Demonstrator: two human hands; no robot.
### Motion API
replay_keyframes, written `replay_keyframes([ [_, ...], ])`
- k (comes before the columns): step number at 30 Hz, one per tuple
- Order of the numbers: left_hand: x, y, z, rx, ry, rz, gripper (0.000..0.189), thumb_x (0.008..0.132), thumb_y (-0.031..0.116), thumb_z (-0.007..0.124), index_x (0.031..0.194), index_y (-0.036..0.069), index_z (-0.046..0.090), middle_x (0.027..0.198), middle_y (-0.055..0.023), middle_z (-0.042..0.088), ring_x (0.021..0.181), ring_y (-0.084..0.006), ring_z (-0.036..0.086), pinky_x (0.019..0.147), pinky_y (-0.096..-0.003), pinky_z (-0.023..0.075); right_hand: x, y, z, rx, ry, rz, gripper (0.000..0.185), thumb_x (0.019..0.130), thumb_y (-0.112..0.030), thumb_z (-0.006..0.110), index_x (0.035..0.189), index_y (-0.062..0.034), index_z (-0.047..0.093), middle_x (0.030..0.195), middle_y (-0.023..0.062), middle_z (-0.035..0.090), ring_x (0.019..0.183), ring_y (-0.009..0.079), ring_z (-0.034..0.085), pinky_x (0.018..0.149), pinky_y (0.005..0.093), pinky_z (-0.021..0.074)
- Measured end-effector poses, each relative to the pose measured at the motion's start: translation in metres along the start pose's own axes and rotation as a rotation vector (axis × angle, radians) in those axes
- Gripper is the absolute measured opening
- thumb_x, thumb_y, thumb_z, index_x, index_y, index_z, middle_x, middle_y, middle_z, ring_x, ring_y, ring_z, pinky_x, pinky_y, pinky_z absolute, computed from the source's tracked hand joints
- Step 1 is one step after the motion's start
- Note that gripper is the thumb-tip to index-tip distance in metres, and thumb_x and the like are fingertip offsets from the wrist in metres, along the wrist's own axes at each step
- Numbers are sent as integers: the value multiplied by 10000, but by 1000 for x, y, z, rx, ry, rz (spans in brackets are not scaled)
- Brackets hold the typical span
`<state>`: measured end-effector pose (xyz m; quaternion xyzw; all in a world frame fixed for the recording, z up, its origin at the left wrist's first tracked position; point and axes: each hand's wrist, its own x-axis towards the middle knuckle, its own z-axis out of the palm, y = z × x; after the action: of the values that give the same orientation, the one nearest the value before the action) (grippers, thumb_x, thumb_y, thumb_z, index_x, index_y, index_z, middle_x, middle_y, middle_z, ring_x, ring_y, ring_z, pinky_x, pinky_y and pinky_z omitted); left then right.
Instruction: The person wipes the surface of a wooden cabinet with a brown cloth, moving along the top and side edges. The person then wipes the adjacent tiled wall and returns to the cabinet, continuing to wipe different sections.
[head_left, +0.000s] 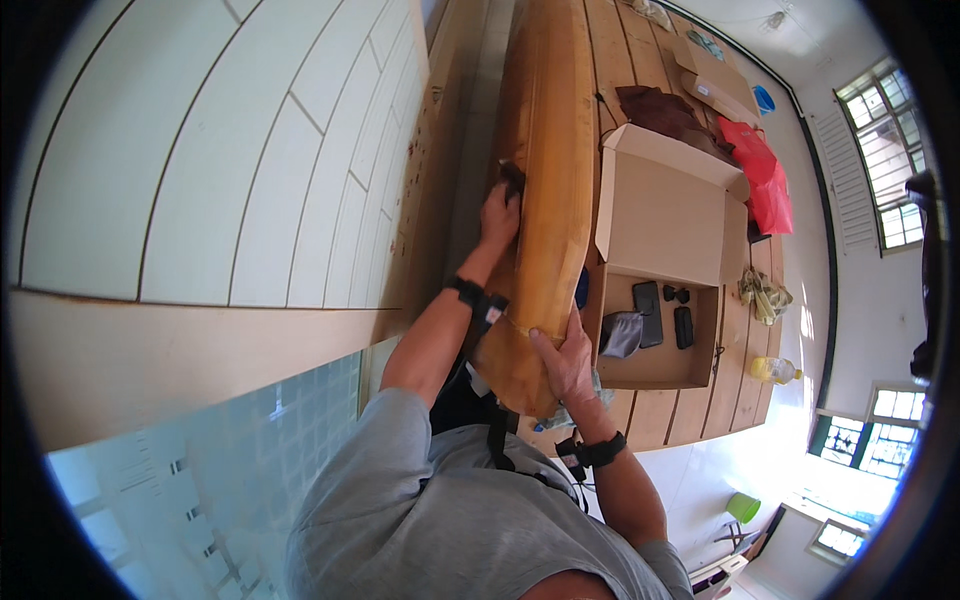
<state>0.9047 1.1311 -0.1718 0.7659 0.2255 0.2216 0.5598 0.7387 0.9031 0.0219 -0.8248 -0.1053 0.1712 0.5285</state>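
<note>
A long, smooth piece of varnished wood runs away from my body, its near end close to my waist. My left hand holds a small dark pad or folded cloth against the wood's left side; what exactly it is cannot be made out. Around the right edge near the closer end, my right hand grips the wood, thumb on top and fingers mostly hidden. Both wrists wear black straps with small devices.
On a planked wooden table, right of the wood, stands an open cardboard box holding a phone, a grey pouch and small black items. Beyond lie a brown cloth and red bag. A bottle lies rightward.
</note>
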Motion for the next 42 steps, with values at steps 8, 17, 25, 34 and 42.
replay_keyframes([
  [8, 9, 2, -1, 68, 21, 28, 434, 1052, 234, 584, 1392, -36, 599, 1381, -274, 642, 1304, -457, 586, 1088, -470, 480, 0, -1, 0, 36, -9, 9, 867, 918, -265, 772, 1585, 90, 346, 1246, 268, 723, 1143, 339, 734, 980, 392, 562],
  [17, -143, -19, -50, 115, -62, -238, 459, 1051, 254, 600, 1414, -26, 595, 1353, -287, 657, 1268, -467, 614, 1053, -496, 502, -1, -4, 0, 101, -30, 5, 800, 949, -192, 738, 1590, 81, 346, 1267, 225, 721, 1132, 259, 721, 988, 368, 560],
  [25, -285, -77, -83, 181, -148, -336, 473, 1048, 270, 603, 1400, -44, 597, 1271, -309, 687, 1206, -465, 653, 1000, -495, 528, -2, -10, 0, 114, -62, -19, 677, 966, -192, 696, 1547, 28, 427, 1288, 183, 699, 1159, 252, 676, 1029, 366, 516],
  [34, -275, 12, -84, -231, -31, -410, 345, 999, 162, 655, 1308, 10, 660, 1169, -246, 724, 1135, -432, 690, 936, -437, 544, 0, -4, 3, 152, -54, -41, 635, 981, -185, 684, 1529, 30, 446, 1332, 160, 670, 1201, 234, 639, 1058, 362, 489],
  [42, -284, 37, -93, 20, -59, -97, 369, 1034, 103, 599, 1387, -5, 611, 1297, -237, 691, 1233, -405, 656, 1045, -420, 511, -1, 5, 1, 112, -45, -49, 688, 967, -179, 709, 1555, 33, 423, 1333, 185, 689, 1192, 276, 669, 1039, 378, 506],
])
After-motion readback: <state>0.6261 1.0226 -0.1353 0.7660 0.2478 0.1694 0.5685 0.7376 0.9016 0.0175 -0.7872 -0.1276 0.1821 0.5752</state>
